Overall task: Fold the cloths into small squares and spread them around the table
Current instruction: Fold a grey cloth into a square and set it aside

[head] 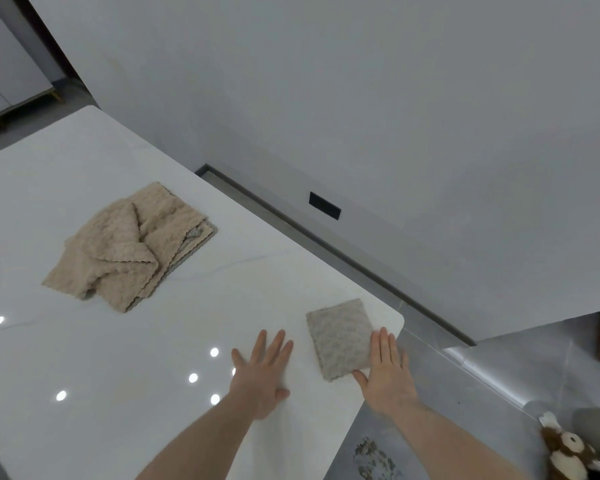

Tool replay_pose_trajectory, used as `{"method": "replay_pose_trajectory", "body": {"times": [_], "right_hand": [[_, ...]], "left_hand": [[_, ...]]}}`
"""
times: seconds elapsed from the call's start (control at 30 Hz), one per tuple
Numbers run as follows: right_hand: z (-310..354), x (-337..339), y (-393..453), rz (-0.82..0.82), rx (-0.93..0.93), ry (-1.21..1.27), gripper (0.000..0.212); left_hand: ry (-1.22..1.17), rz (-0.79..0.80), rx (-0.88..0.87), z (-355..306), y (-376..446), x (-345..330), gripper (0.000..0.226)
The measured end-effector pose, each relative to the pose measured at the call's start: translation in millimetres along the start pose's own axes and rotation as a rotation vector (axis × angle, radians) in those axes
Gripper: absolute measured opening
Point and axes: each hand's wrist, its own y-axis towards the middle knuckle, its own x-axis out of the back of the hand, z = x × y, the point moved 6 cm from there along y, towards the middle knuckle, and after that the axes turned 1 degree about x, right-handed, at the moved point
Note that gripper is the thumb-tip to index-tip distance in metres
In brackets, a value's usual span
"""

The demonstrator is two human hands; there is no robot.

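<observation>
A small grey cloth (340, 339), folded into a square, lies near the right corner of the white table (125, 348). My right hand (387, 370) lies flat with straight fingers at the cloth's right edge, thumb touching its near corner. Left of the cloth, my left hand (262, 372) hovers over or rests on the bare tabletop with fingers spread, holding nothing. Further back on the left sits a pile of beige cloths (129, 247), the top one rumpled and loosely folded over a flatter stack.
The table's right edge and rounded corner (397, 320) lie just beyond the grey cloth, with grey floor below. A wall with a dark skirting strip (326, 251) runs behind. A brown and white plush toy (565, 452) lies on the floor at lower right.
</observation>
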Motion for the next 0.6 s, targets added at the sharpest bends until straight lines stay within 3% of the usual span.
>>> {"method": "replay_pose_trajectory", "body": {"times": [0.13,0.33,0.6], "right_hand": [[10,-14,-35,-0.076,0.019,0.025,0.095],[74,-49,-104,-0.079,0.106,0.130,0.096],[167,-72,-188,-0.046,0.103,0.192,0.084]], "left_hand": [[0.016,0.040,0.046,38,-43,-38,0.088],[-0.022,-0.002,0.039,78,-112,-80,0.091],[-0.104,-0.155,-0.037,112,-182,-78,0.084]]}}
